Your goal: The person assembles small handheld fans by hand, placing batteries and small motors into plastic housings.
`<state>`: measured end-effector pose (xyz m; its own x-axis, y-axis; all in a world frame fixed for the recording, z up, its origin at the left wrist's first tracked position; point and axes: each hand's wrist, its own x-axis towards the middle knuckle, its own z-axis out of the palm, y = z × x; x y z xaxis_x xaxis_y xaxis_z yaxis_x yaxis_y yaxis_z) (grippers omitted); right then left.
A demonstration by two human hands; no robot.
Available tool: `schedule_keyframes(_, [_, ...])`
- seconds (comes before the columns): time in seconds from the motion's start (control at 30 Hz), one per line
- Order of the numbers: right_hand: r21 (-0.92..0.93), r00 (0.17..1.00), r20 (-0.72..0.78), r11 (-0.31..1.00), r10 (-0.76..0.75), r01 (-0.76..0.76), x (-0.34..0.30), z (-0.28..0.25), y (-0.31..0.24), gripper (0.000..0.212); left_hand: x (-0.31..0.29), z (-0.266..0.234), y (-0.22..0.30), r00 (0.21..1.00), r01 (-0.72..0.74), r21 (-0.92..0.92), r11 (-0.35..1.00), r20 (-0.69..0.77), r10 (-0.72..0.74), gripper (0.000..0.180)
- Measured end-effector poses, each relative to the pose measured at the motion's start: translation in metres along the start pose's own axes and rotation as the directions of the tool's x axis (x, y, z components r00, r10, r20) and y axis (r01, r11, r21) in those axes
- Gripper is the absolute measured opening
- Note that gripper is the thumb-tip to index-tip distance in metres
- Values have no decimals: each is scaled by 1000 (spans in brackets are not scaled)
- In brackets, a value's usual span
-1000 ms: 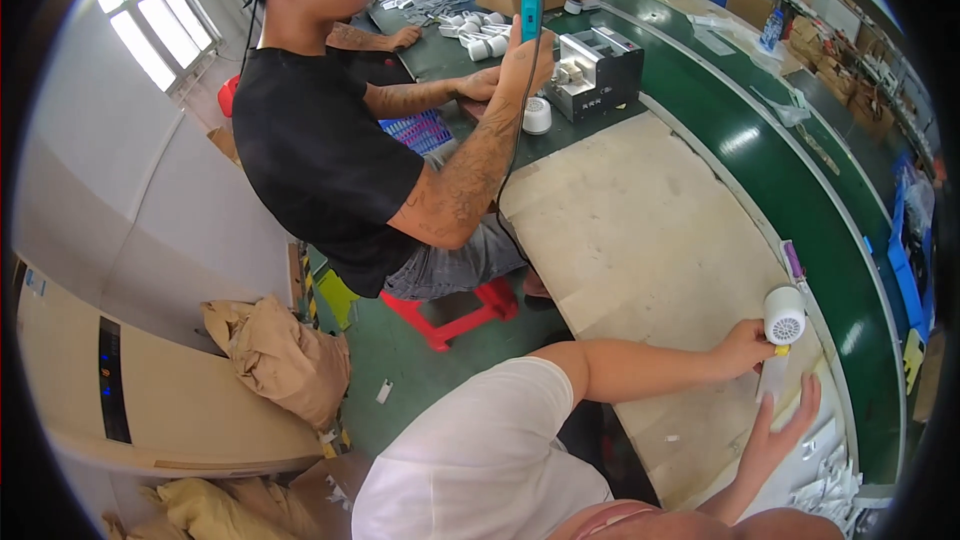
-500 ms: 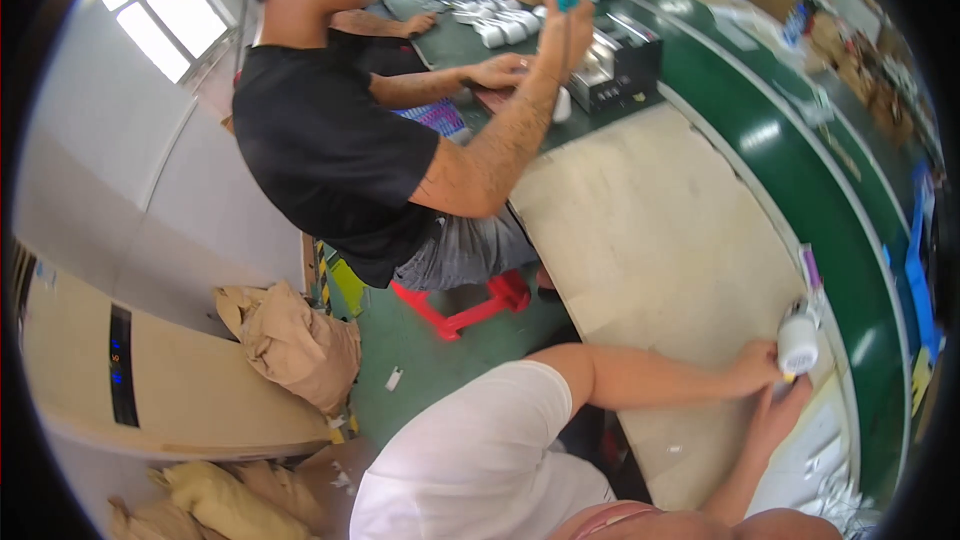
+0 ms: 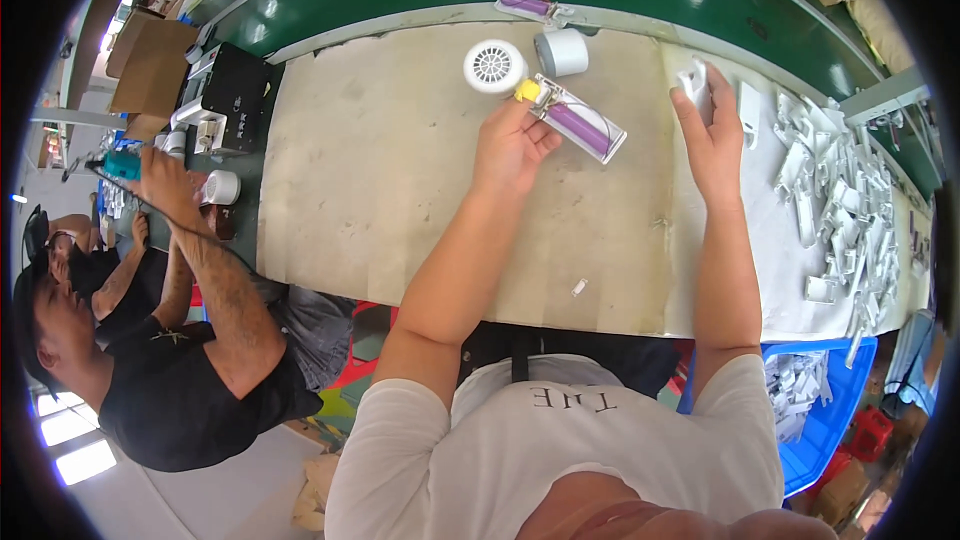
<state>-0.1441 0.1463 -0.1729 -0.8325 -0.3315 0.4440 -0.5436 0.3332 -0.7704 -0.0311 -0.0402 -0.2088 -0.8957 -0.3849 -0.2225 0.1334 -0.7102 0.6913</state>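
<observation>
presently, the open white handle (image 3: 581, 126) lies over the tabletop just right of the left hand (image 3: 510, 152), a purple cylinder (image 3: 573, 121) showing along its length. long axis: slanted, upper left to lower right. upper-left end at the left fingertips, by a small yellow piece (image 3: 527, 90); free end points out into the gap between the hands. this is the relation to note: left hand nearer, at the one end; right hand (image 3: 712, 135) off to the right and apart from the free end

left hand: thumb and fingers closed in a pinch near the yellow piece; exact contact partly hidden. right hand: curled round a white piece (image 3: 692, 78), blurred, so its shape is uncertain

further out: a round vented head (image 3: 492, 67) sits up-left of the handle, next to the yellow piece; joint between them not clear. a white-and-grey cup (image 3: 562, 53) stands just above the handle. second purple cylinder unit (image 3: 526, 6) by the belt edge. loose white parts (image 3: 848, 202) spread right of the right hand
</observation>
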Motion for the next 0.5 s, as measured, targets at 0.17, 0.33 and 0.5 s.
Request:
schedule_keyframes(0.17, [-543, 949, 152, 779, -276, 313, -13, 12, 26, 40, 0, -4, -9, 991, 121, 73, 990, -63, -116, 31])
schedule_keyframes(0.33, [353, 906, 422, 927, -36, -128, -19, 21, -2, 17, 3, -6, -5, 980, 200, 130, 971, -36, -197, 29])
schedule_keyframes(0.5, [437, 836, 548, 855, -8, -279, -32, 36, -6, 9, 6, -7, 1, 979, 205, 211, 956, -52, -199, 26])
